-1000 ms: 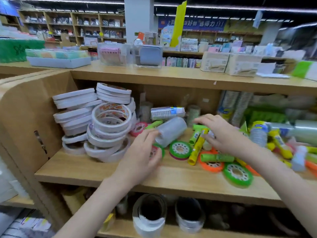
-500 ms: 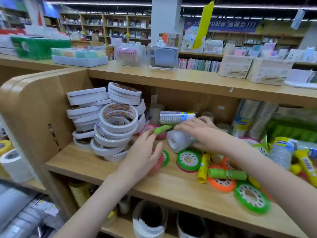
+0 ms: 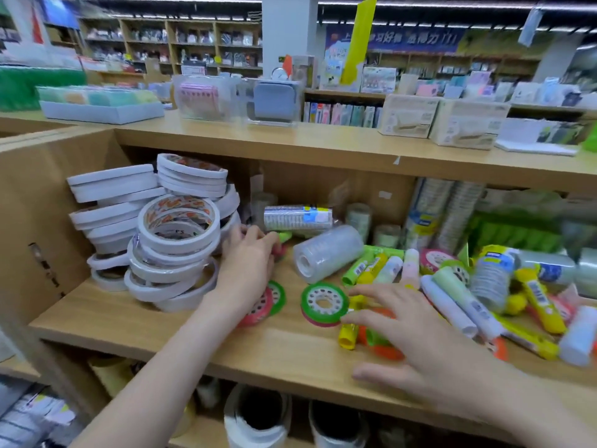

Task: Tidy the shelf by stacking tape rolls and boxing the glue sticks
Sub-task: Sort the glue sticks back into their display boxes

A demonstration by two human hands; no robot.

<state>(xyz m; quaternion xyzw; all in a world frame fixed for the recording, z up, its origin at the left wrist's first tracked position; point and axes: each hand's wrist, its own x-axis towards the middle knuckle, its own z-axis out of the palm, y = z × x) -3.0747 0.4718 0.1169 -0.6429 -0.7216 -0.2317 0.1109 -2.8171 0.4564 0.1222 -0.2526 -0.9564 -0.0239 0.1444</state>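
While glue sticks (image 3: 371, 270) lie loose, left hand (image 3: 248, 266) reaching far toward small pink roll (image 3: 280, 250), grip unclear; right hand (image 3: 420, 334) spread open, empty, above green roll (image 3: 324, 302) for gathering.

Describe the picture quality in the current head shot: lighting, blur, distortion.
Head view: even overhead strip lighting, only soft shadows on the shelf. Wide-angle bending curves the top shelf edge. Motion blur smears the right hand and the background store aisles; the left hand is only slightly soft. The white tape stack is fairly sharp, and the clear tape roll shows mild sheen.
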